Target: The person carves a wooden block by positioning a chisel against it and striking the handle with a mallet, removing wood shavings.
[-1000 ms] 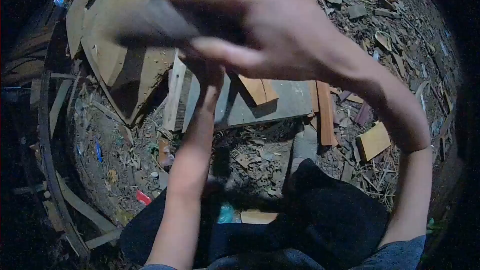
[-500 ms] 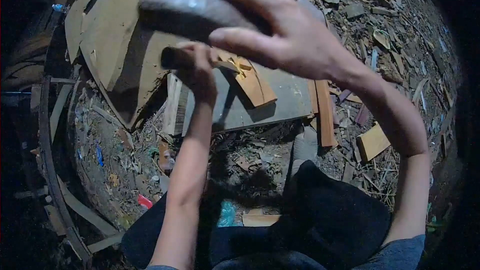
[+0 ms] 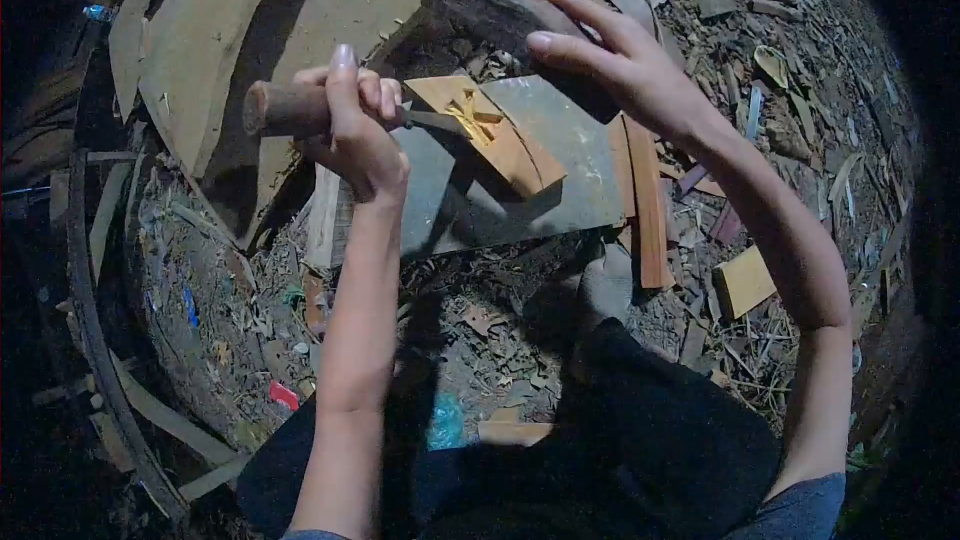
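My left hand (image 3: pixel 362 135) is wrapped round the thick wooden handle of a chisel (image 3: pixel 285 109), thumb lying along it. The metal blade points right, its tip at the yellow carved recess of a wooden piece (image 3: pixel 527 162). That piece lies at a slant on a grey board (image 3: pixel 590 185). Above and to the right, my right hand (image 3: pixel 635 70) grips a dark wooden block (image 3: pixel 490 5) between thumb and fingers. The block is raised, apart from the chisel handle. Part of its near end is hidden by the hand.
A large tan wooden sheet (image 3: pixel 215 70) lies at the upper left. Reddish wood strips (image 3: pixel 652 215) lean at the board's right edge, with a pale wood offcut (image 3: pixel 748 283) farther right. Wood chips and scraps litter the ground. My foot (image 3: pixel 606 280) stands before the board.
The dark block has swung right, away from the chisel handle. My left hand has shifted up and left, and the chisel now lies more level, its handle pointing left.
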A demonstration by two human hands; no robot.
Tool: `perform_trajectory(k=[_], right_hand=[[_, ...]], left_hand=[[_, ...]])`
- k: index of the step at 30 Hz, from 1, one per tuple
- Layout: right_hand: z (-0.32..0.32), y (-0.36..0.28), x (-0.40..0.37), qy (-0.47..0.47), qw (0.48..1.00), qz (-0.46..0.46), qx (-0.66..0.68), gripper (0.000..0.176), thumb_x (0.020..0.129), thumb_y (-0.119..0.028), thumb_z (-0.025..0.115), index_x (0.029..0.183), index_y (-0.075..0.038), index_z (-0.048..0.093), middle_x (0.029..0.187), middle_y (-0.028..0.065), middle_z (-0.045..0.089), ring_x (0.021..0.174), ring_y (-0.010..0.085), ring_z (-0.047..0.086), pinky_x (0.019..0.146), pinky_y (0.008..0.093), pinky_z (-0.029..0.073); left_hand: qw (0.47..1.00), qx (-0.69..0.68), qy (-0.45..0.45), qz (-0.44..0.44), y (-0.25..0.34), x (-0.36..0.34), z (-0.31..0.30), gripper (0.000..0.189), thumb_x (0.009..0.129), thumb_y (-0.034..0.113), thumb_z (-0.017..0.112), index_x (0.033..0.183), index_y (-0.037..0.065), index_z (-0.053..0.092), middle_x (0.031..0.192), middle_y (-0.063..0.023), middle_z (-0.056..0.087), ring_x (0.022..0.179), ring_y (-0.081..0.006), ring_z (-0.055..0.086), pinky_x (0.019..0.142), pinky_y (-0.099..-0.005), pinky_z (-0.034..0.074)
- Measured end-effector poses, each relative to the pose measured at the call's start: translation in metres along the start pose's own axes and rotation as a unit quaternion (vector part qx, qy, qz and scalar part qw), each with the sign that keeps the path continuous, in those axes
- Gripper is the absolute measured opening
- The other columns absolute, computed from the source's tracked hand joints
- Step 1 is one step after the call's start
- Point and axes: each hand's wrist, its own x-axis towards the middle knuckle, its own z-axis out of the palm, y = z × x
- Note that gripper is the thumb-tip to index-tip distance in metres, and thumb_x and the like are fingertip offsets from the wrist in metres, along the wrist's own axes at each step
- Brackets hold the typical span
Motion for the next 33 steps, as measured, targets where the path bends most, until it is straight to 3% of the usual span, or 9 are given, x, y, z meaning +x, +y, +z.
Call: perform_trajectory(k=[5,9,20,24,30,32,33], right_hand=[[-0.003,-0.001,-0.006,-0.028,0.998,0.055,-0.004,0.074,0.086,-0.050,0.064,0.139,-0.001,0.045,0.106,0.0117,0.063,0.081,0.0141,0.060,0.064,0.0270,0.048],[0.000,-0.001,-0.006,-0.019,0.999,0.026,0.015,0.074,0.086,-0.049,0.064,0.139,-0.001,0.044,0.105,0.0112,0.063,0.077,0.0130,0.059,0.059,0.0261,0.047],[-0.001,-0.004,-0.011,-0.021,0.999,0.041,0.008,0.076,0.085,-0.051,0.064,0.139,-0.002,0.044,0.109,0.0131,0.063,0.083,0.0153,0.060,0.065,0.0277,0.049],[-0.002,-0.010,-0.008,-0.043,0.997,0.062,0.013,0.077,0.085,-0.052,0.064,0.139,-0.002,0.044,0.112,0.0146,0.062,0.088,0.0170,0.061,0.069,0.0290,0.050],[0.001,-0.016,-0.001,-0.029,0.999,0.017,-0.007,0.075,0.085,-0.053,0.063,0.138,-0.002,0.045,0.113,0.0167,0.063,0.097,0.0196,0.063,0.075,0.0314,0.052],[0.001,-0.026,0.011,0.002,0.995,-0.081,-0.060,0.075,0.085,-0.056,0.062,0.136,-0.003,0.049,0.114,0.0173,0.064,0.097,0.0228,0.065,0.074,0.0340,0.054],[-0.004,-0.061,0.010,-0.027,0.996,-0.068,-0.049,0.067,0.086,-0.048,0.065,0.133,-0.003,0.050,0.114,0.0145,0.063,0.095,0.0208,0.065,0.077,0.0326,0.054]], left_hand=[[0.999,0.034,0.010,0.001,-0.004,-0.007,0.009,0.020,0.091,0.009,0.062,0.083,0.008,0.043,0.059,-0.0005,0.043,0.046,-0.0076,0.038,0.044,-0.0243,0.035],[0.999,0.033,0.011,0.010,-0.005,-0.006,0.008,0.020,0.091,0.010,0.062,0.083,0.007,0.043,0.059,-0.0001,0.043,0.047,-0.0069,0.038,0.044,-0.0237,0.035],[0.998,0.050,0.017,0.018,-0.007,-0.013,0.014,0.022,0.092,0.009,0.063,0.083,0.007,0.043,0.058,0.0001,0.043,0.045,-0.0064,0.038,0.042,-0.0231,0.033],[0.996,0.088,-0.013,0.019,-0.003,-0.014,0.016,0.022,0.093,0.013,0.061,0.082,0.009,0.043,0.060,0.0001,0.041,0.049,-0.0087,0.038,0.048,-0.0259,0.037],[0.993,0.112,0.015,0.019,-0.006,-0.008,0.015,0.022,0.092,0.015,0.063,0.083,0.009,0.044,0.061,-0.0006,0.043,0.049,-0.0084,0.039,0.047,-0.0257,0.038],[0.989,0.141,0.024,0.024,-0.008,-0.007,0.016,0.022,0.091,0.017,0.064,0.083,0.009,0.045,0.061,-0.0012,0.045,0.049,-0.0086,0.041,0.047,-0.0260,0.039],[0.994,0.108,0.011,0.031,-0.012,-0.005,0.015,0.021,0.091,0.014,0.064,0.084,0.008,0.046,0.062,-0.0006,0.047,0.049,-0.0073,0.042,0.046,-0.0243,0.039]])
